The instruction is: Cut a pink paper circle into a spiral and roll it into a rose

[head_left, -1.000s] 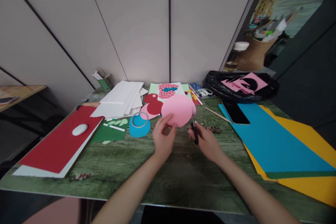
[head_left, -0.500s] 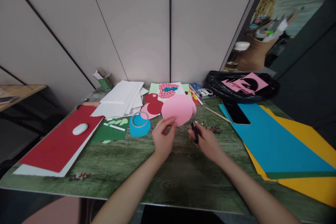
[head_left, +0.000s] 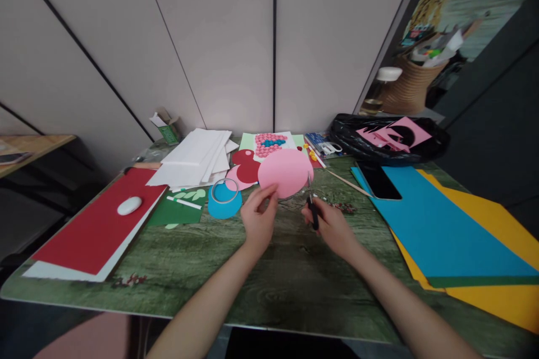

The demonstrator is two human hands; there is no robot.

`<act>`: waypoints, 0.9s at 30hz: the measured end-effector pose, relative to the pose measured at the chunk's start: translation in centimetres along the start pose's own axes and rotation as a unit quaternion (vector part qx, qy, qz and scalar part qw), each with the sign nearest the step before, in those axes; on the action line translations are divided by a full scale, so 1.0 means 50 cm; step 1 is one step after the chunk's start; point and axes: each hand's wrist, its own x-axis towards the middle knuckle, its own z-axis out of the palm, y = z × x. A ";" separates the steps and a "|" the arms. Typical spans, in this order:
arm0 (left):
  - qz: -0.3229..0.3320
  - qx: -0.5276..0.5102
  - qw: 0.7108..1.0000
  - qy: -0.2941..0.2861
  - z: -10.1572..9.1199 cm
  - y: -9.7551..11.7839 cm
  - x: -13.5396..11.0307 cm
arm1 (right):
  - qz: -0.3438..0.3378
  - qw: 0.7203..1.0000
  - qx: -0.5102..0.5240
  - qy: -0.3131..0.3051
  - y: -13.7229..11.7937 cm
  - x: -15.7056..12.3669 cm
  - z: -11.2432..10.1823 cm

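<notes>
My left hand point(head_left: 259, 216) pinches the lower left edge of a rounded pink sheet of paper point(head_left: 284, 173), held up above the table. In my right hand point(head_left: 330, 221) is a pair of scissors point(head_left: 313, 210) with black handles, their blades pointing up at the sheet's right edge. A narrow strip of pink shows just beyond the blades. Behind the sheet lie dark red paper circles point(head_left: 248, 171) and a white card with pink and blue dots point(head_left: 269, 145). To the left, a ring point(head_left: 224, 191) rests on a blue paper shape point(head_left: 224, 210).
White paper sheets point(head_left: 189, 151) are stacked at the back left, beside red paper point(head_left: 96, 230) bearing a white oval object point(head_left: 129, 206). At right, a phone point(head_left: 380, 180) lies on blue paper point(head_left: 446, 224) over yellow sheets point(head_left: 501, 224). A black plastic bag point(head_left: 345, 129) holds pink scraps.
My left hand and the pink paper have shifted slightly left. The scissors stay at the paper's right edge, with my right hand almost in the same place.
</notes>
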 end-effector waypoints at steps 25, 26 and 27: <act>-0.028 -0.036 0.999 -0.026 0.009 -0.004 -0.011 | -0.011 0.999 0.001 0.041 -0.003 0.000 -0.001; -0.028 -0.037 0.999 -0.027 0.009 -0.003 -0.011 | -0.010 0.999 -0.002 0.043 -0.003 0.000 -0.001; -0.028 -0.038 0.999 -0.027 0.009 -0.003 -0.011 | -0.009 0.999 -0.005 0.045 -0.004 0.000 -0.001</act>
